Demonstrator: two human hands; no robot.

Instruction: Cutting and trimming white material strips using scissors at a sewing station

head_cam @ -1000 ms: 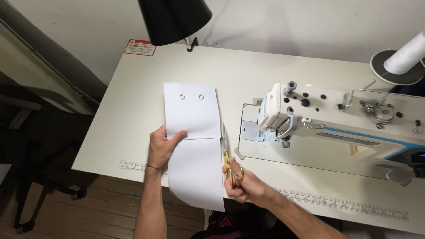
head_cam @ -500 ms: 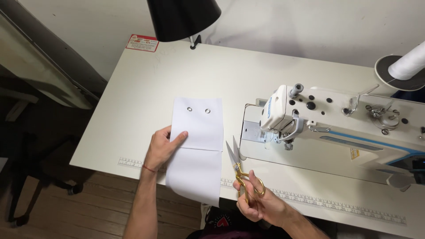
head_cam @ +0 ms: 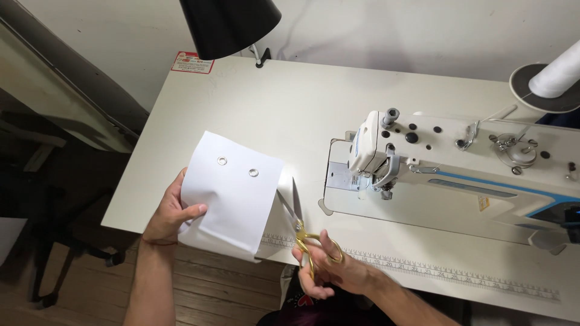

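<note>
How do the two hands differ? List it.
The left hand pinches the edge of the white sheet with thumb on top; the right hand has fingers through the gold handles of the scissors. The left hand lies off the table's edge, the right hand over the table. Both are bare.

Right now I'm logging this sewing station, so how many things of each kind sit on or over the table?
White folded sheet with metal eyelets, in the left hand: 1
Metal eyelets: 2
Gold-handled scissors, in the right hand: 1
White sewing machine: 1
White thread cone: 1
Black lamp shade: 1
Total: 7
</note>
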